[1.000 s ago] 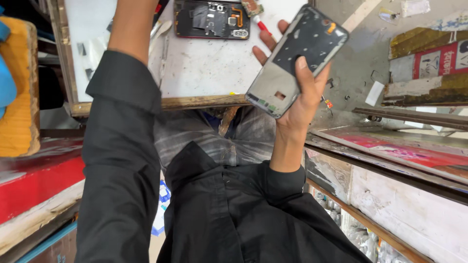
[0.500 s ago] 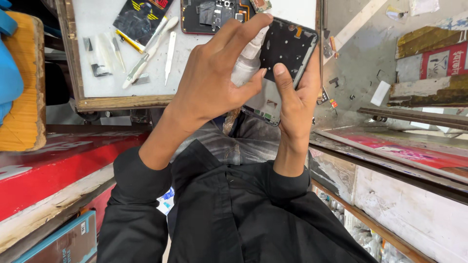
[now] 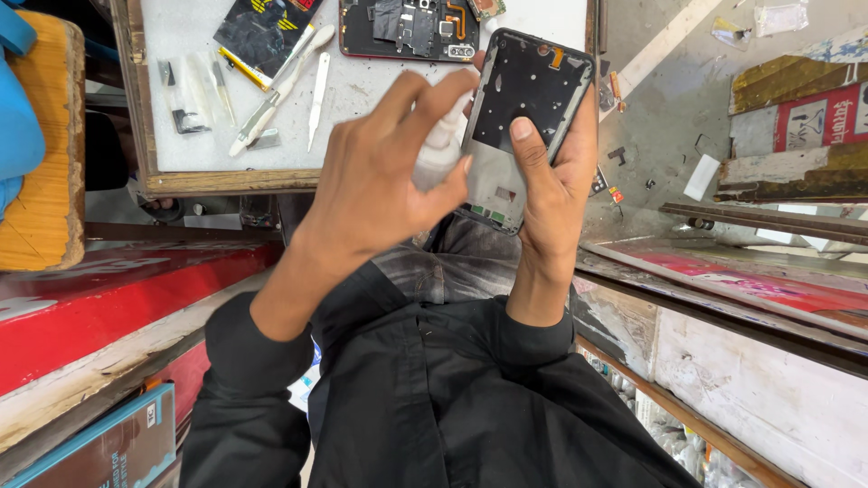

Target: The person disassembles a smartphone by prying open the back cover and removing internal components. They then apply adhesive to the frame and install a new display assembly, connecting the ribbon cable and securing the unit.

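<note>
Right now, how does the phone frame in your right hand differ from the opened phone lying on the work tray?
The phone frame is held up in the right hand, tilted; the opened phone lies flat on the work tray. The frame's inside is mostly bare black with a pale lower part; the opened phone shows many parts and an orange flex. The left hand holds a small white bottle at the frame. Both are dark and opened.

White bench point(image 3: 362, 99) framed in wood. Laid on it: an opened phone body point(image 3: 407, 29), white pry tools point(image 3: 318, 98), tweezers point(image 3: 262, 108) and a black-yellow sheet point(image 3: 258, 32).
</note>
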